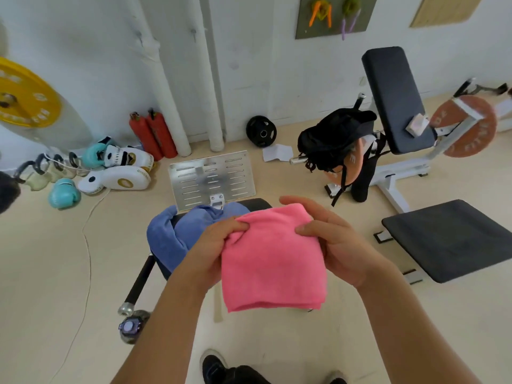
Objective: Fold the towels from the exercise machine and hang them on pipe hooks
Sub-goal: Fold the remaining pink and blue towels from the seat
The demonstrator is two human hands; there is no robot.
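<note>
— Why hold the pink towel (273, 259) up like that?

— So the folded layers hang square. My left hand (213, 245) pinches the top left corner, my right hand (329, 239) curls round the top right edge; it's off the machine, at my chest.

— And the blue towel (177, 234)?

— Lying unfolded on the machine's seat (257, 203). Floor is open left; the bench (448, 239) crowds my right. The pipes (166, 87) stand ahead.

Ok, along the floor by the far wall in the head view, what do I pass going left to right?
Yellow plate → teal glove → red cylinders → white pipes → black plate → black backpack → padded bench → orange plate.
</note>
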